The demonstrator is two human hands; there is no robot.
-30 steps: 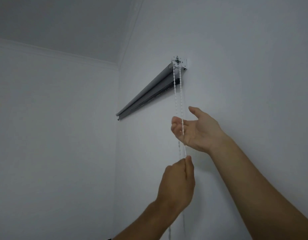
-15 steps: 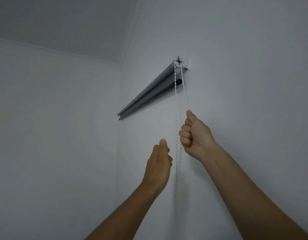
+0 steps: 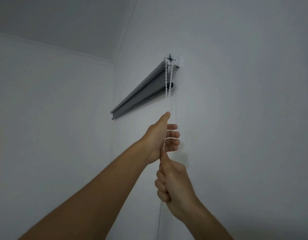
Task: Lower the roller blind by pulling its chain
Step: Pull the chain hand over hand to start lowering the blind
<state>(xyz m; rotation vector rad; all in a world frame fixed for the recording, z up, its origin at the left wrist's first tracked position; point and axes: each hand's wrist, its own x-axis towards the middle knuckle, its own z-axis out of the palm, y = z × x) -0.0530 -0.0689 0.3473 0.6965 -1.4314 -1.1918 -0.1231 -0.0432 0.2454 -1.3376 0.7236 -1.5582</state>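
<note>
A grey roller blind [image 3: 144, 89] is mounted high on the white wall, with a short strip of fabric and its dark bottom bar hanging just below the tube. A white bead chain [image 3: 168, 84] drops in two strands from the round white bracket [image 3: 170, 60] at the blind's right end. My left hand [image 3: 162, 135] is raised below the blind with its fingers curling around the chain, blurred by motion. Just below it, my right hand [image 3: 172, 182] is a closed fist gripping the chain, thumb pointing up.
The blind sits close to the room corner [image 3: 113, 84], with the ceiling [image 3: 63, 19] above. White wall [image 3: 245, 118] spreads to the right of the chain. The chain's lower part runs faintly down the wall under my right fist.
My right fist has pulled the chain down. My left hand has risen above it and closed around the chain. The blind's bottom bar hangs a little lower than before.
</note>
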